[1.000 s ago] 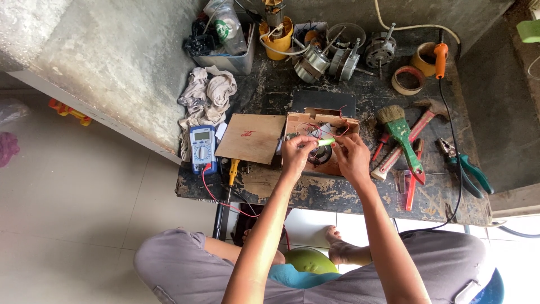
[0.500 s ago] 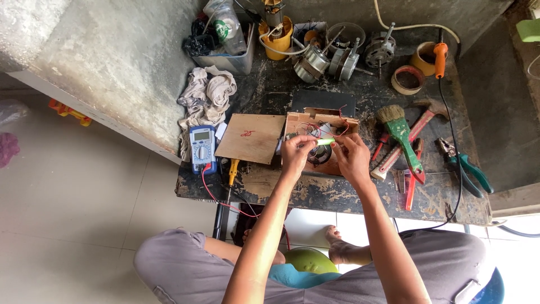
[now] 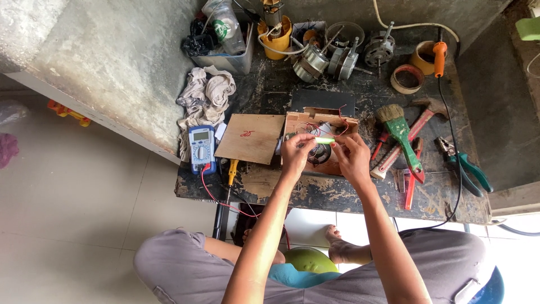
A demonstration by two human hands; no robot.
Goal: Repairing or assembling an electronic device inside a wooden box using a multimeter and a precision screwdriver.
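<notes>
1. Head view, the hands: the left hand (image 3: 296, 153) and the right hand (image 3: 352, 157) meet over a small open wooden box (image 3: 320, 132) in the middle of the workbench (image 3: 315, 191). Between them they pinch a thin pale-green stick (image 3: 324, 140), held level just above the box; the left fingertips close on its left end and the right fingertips on its right end.

2. Head view, the box: red wires (image 3: 306, 125) loop inside it, and a dark round part (image 3: 319, 153) sits under the hands. What the stick is cannot be told; it may be a slim tool or a tube.

3. Head view, the bench around: a flat plywood panel (image 3: 251, 138) lies just left of the box, and a blue multimeter (image 3: 201, 149) beyond it, with a yellow-handled screwdriver (image 3: 232, 170) near its red lead. A crumpled rag (image 3: 205, 95) lies behind the meter. To the right lie a green-handled paintbrush (image 3: 400, 134), a hammer (image 3: 419, 115) and green-gripped pliers (image 3: 467, 171). Small electric motors (image 3: 332, 56) stand along the back edge.

4. Step in hand, as a judgement: fine work on the wiring inside the box, with the stick being brought to it. The next move looks to call for a steady two-handed hold and a careful approach among the loose wires.
</notes>
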